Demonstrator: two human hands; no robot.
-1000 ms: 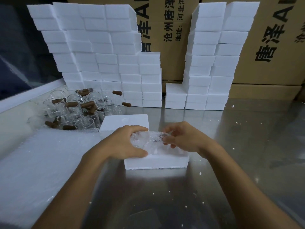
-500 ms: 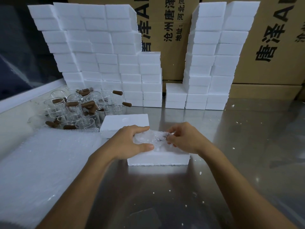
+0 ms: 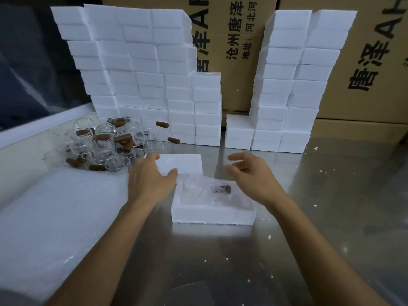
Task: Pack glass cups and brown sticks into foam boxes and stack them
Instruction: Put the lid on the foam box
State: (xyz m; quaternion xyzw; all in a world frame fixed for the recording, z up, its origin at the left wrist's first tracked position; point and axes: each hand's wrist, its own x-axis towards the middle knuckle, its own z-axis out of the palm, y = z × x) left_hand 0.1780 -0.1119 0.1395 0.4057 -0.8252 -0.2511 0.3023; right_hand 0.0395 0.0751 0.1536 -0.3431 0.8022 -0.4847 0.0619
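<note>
An open foam box half (image 3: 213, 214) lies on the steel table in front of me. A glass cup (image 3: 196, 186) and a brown stick (image 3: 223, 188) lie in its hollow. Behind it lies a second foam half (image 3: 183, 162). My left hand (image 3: 150, 176) reaches over that second half, fingers spread, thumb at its near edge. My right hand (image 3: 251, 175) hovers above the right side of the filled box, fingers loosely curled, holding nothing. A heap of glass cups (image 3: 106, 149) and brown sticks (image 3: 122, 138) sits at the back left.
Tall stacks of foam boxes (image 3: 141, 85) stand at the back left and another stack (image 3: 293, 85) at the back right, before printed cardboard cartons (image 3: 240, 40). A white bubble-wrap sheet (image 3: 55, 217) covers the table's left side. Foam crumbs dot the steel table (image 3: 331, 217).
Both hands have lifted off the cup and stick in the box. My left hand moved back to the second foam half; my right hand rose and opened above the box.
</note>
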